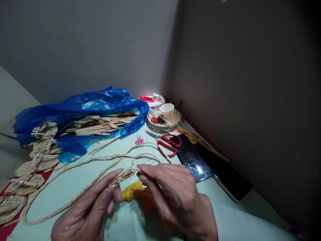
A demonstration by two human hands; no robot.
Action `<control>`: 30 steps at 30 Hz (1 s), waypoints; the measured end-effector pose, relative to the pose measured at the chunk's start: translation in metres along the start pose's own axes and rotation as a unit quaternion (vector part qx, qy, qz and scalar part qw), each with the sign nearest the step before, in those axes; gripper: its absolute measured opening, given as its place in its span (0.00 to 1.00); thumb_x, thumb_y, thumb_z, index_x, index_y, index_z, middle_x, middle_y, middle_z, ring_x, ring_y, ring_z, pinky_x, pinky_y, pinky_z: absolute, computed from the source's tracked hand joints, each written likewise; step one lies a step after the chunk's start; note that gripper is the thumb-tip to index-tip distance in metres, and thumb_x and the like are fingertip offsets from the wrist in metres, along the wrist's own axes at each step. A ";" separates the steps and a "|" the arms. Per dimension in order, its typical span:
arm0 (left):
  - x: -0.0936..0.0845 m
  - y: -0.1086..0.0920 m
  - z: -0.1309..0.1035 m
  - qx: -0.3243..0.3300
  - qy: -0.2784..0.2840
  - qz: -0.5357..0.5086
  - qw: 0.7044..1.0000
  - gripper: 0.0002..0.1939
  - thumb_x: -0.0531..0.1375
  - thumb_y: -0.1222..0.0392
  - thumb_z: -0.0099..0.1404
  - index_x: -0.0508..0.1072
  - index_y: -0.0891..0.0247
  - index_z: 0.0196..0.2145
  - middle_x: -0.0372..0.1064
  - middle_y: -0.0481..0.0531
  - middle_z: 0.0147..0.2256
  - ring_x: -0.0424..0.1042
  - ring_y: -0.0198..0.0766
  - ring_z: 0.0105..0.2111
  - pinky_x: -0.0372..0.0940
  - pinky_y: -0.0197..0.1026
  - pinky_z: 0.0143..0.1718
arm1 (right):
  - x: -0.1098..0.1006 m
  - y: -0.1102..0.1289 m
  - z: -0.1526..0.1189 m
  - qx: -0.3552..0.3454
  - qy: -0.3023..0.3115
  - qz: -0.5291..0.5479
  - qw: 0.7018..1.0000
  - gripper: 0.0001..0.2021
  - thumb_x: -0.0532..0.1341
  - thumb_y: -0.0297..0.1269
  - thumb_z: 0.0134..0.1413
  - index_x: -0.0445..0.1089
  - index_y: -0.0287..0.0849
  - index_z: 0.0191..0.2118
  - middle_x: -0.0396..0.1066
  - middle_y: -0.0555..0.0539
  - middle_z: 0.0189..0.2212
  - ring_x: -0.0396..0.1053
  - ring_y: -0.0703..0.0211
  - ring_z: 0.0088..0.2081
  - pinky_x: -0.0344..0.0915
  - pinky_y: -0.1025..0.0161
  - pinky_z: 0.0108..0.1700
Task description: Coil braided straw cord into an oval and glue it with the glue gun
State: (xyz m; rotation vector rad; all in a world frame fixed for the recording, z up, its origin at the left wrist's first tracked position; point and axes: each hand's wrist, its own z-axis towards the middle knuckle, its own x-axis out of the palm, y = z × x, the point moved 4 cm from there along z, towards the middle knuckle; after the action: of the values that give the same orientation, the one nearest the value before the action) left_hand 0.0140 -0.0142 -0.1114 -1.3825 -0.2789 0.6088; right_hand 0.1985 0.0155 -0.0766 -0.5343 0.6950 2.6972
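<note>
My left hand (pixel 87 204) pinches a small coiled, braided straw piece (pixel 123 176) between thumb and fingers, near the bottom centre. At the piece's right end, my right hand (pixel 173 195) has thumb and forefinger closed on the straw strand coming off it. A long twisted straw cord (pixel 82 197) loops across the pale green table (pixel 125 221) to the left and behind the hands. Beneath and between the hands lies a yellow object (pixel 134 191) with an orange-red part, partly hidden by my right hand.
Red-handled scissors (pixel 167 150), a pink binder clip (pixel 139 140) and two dark flat devices (pixel 194 160) lie beyond the hands. A blue bag (pixel 82 102) holds straw strips (pixel 100 125). A round basket (pixel 164 125) carries a paper cup (pixel 167 108). Coiled straw pieces (pixel 27 184) line the left.
</note>
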 end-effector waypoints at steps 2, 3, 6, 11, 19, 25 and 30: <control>0.001 -0.001 -0.002 0.002 -0.011 -0.003 1.000 0.09 0.70 0.48 0.61 0.85 0.46 0.40 0.80 0.39 0.29 0.69 0.29 0.21 0.69 0.29 0.29 | 0.003 0.002 -0.002 -0.004 0.006 -0.004 1.000 0.09 0.60 0.22 0.68 0.73 0.26 0.50 0.82 0.38 0.33 0.80 0.54 0.29 0.77 0.60 0.33; 0.003 -0.001 -0.003 0.000 -0.015 -0.004 1.000 0.08 0.69 0.50 0.62 0.85 0.46 0.40 0.80 0.39 0.29 0.69 0.29 0.21 0.69 0.29 0.29 | 0.005 0.003 -0.002 -0.007 0.008 -0.003 1.000 0.10 0.58 0.23 0.70 0.72 0.26 0.51 0.83 0.37 0.34 0.80 0.54 0.30 0.78 0.60 0.33; 0.005 -0.005 -0.007 0.013 -0.022 -0.006 1.000 0.07 0.66 0.55 0.65 0.85 0.49 0.40 0.79 0.40 0.28 0.68 0.29 0.21 0.70 0.30 0.28 | 0.009 0.005 -0.001 -0.006 0.019 0.007 1.000 0.12 0.56 0.21 0.69 0.70 0.23 0.54 0.83 0.33 0.38 0.83 0.51 0.35 0.81 0.59 0.38; 0.006 -0.009 -0.009 0.069 -0.014 0.031 0.997 0.13 0.65 0.60 0.66 0.84 0.44 0.45 0.80 0.37 0.29 0.71 0.28 0.23 0.69 0.27 0.30 | 0.013 0.009 0.000 -0.002 0.008 0.005 1.000 0.14 0.54 0.20 0.70 0.66 0.24 0.57 0.83 0.30 0.41 0.84 0.50 0.38 0.82 0.60 0.39; 0.004 0.002 -0.010 0.003 -0.044 0.002 0.999 0.13 0.69 0.51 0.65 0.83 0.48 0.47 0.83 0.39 0.32 0.77 0.29 0.28 0.73 0.25 0.37 | 0.019 0.015 0.001 0.032 0.029 -0.003 0.999 0.17 0.54 0.19 0.67 0.66 0.18 0.58 0.81 0.33 0.38 0.82 0.49 0.37 0.81 0.58 0.39; -0.001 -0.004 -0.012 0.058 -0.058 0.047 0.995 0.14 0.68 0.47 0.64 0.83 0.47 0.47 0.84 0.43 0.47 0.82 0.40 0.43 0.73 0.42 0.56 | 0.025 0.017 0.000 0.029 0.042 -0.032 0.998 0.19 0.55 0.15 0.63 0.67 0.18 0.58 0.81 0.33 0.37 0.81 0.48 0.34 0.80 0.56 0.35; -0.002 -0.019 -0.010 0.121 -0.075 0.138 0.980 0.11 0.65 0.46 0.66 0.83 0.45 0.45 0.85 0.44 0.45 0.82 0.44 0.46 0.71 0.49 0.59 | 0.025 0.025 0.006 -0.011 0.036 -0.053 0.998 0.14 0.53 0.18 0.68 0.68 0.18 0.55 0.82 0.33 0.37 0.81 0.48 0.32 0.80 0.55 0.34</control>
State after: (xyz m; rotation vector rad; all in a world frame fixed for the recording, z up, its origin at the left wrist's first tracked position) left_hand 0.0226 -0.0248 -0.0946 -1.1489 -0.1268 0.9488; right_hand 0.1657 0.0024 -0.0727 -0.6571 0.6380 2.6018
